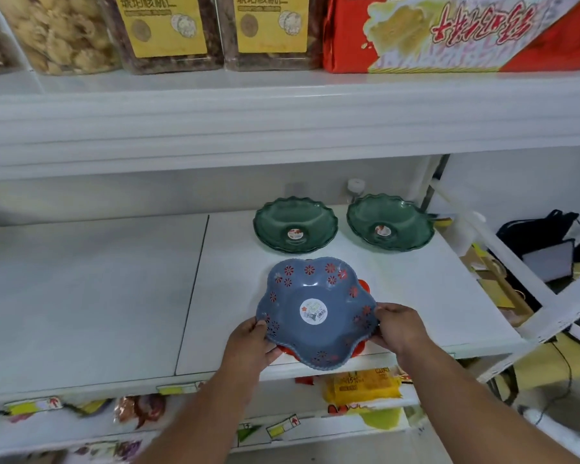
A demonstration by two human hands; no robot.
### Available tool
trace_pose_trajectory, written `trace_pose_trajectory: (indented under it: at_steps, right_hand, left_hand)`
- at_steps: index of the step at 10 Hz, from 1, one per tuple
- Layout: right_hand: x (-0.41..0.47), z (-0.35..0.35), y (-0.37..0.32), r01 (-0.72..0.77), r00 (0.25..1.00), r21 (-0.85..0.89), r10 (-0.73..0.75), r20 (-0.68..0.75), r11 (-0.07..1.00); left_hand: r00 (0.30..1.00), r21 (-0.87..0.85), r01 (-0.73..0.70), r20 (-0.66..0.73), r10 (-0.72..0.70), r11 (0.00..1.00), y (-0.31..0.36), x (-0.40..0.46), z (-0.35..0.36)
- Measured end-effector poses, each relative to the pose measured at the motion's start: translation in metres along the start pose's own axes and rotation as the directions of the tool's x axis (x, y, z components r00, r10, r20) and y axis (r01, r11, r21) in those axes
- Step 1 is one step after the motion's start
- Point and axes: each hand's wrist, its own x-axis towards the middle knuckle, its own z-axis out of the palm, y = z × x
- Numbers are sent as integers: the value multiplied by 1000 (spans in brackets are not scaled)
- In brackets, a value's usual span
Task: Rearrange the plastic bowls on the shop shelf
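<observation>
Near the white shelf's [399, 272] front edge, left hand [248, 343] and right hand [397, 326] gripping opposite rims of blue flower-shaped bowl [312, 313] nested over red bowl [365, 285], two green bowls [295, 224] side by side behind, bare shelf to the left

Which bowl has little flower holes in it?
The blue bowl at the shelf's front, held by both hands. The two green bowls behind it have wavy rims but no flower holes.

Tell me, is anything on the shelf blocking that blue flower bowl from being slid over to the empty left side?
Nothing visible does. Both hands, left hand and right hand, grip the blue bowl, which sits on a red bowl. The shelf to its left is bare; the two green bowls stand behind.
</observation>
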Motion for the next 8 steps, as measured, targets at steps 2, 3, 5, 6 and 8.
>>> trace_pose_trajectory:
  at_steps: [2,3,5,6,8]
  right_hand:
    - [11,-5,-1,-5,999,-42,6,37,999]
    - [13,-6,-4,-8,999,-44,10,48,999]
    - [15,-4,-4,-27,998,-25,29,57,999]
    - [16,-6,-5,-24,996,0,24,80,1000]
    - [19,-14,-3,-20,993,-55,26,114,998]
  left_hand:
    - [999,-6,-36,-38,36,999,-1,-4,9]
    - [998,-6,-36,-46,36,999,-2,-1,10]
    - [997,-20,-55,-51,54,998,0,5,14]
    - [996,-19,-60,-62,59,998,1,5,14]
    - [991,60,-80,-106,86,995,-4,0,16]
